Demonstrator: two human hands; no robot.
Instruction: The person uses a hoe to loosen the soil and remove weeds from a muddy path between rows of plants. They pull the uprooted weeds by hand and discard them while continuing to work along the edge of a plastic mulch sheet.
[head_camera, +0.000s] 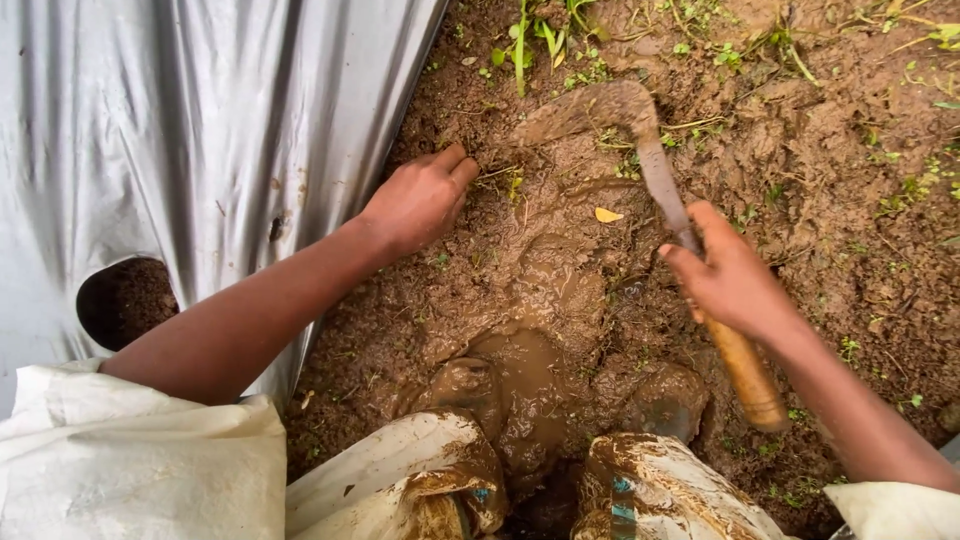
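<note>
Now right hand (735, 280) grips sickle (640, 150); left hand (420, 200), loosely curled and holding nothing, presses mud (540, 270) near its blade. A slip on the wet handle could cut those fingers.

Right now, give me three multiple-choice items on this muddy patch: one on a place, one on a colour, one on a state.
1. Where does the left hand rest?
A. on the mud beside the plastic sheet
B. on the wooden handle
C. inside the sheet's hole

2. What colour is the small leaf on the mud?
A. red
B. yellow
C. blue

3. How is the hoe held?
A. lying loose on the ground
B. gripped in both hands
C. gripped in the right hand alone

Answers: 1 A, its fingers press soil at the sheet's edge. 2 B, it shows yellow against brown mud. 3 C, only the right hand wraps the handle.
</note>
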